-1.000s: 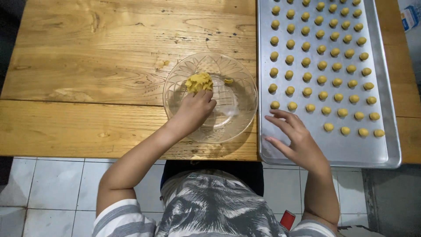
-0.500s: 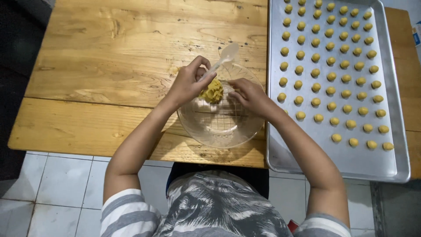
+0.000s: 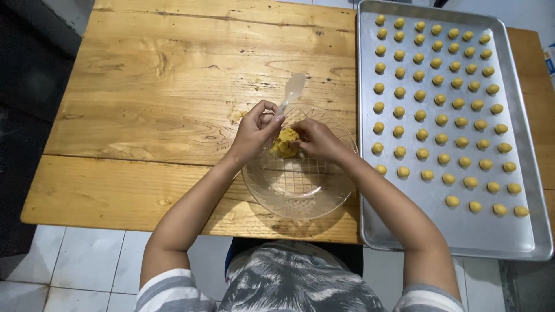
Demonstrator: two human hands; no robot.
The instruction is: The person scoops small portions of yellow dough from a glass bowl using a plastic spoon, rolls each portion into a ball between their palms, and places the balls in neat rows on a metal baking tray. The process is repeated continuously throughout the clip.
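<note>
Here the broad wooden plank table [image 3: 173, 86] carries everything, with a long silver metal baking tray [image 3: 535, 173] lying along its right side, its long axis running away from the person. Rows of small round yellow dough balls [image 3: 439, 98] fill most of the tray; the nearest rows are only partly filled, and bare metal shows at the near left corner.

Just left of the tray, touching or almost touching its rim, stands a clear patterned glass bowl [image 3: 298, 185] at the table's near edge. A small lump of yellow dough [image 3: 284, 144] sits against the bowl's far wall, directly between the two hands.

The left hand [image 3: 254, 132] has its grip closed around the lower handle of a translucent white plastic spoon [image 3: 292, 89]; the spoon's long axis tilts up and away to the right, scoop end raised above the bowl's far rim. The right hand [image 3: 315, 138] comes in from the tray side, its fingers curled down onto the dough lump, pinching at it; whether a piece is actually held between them cannot be told.

The dough lies just right of the left grip and just left of the right one, and the right hand is the nearer to the tray.
</note>
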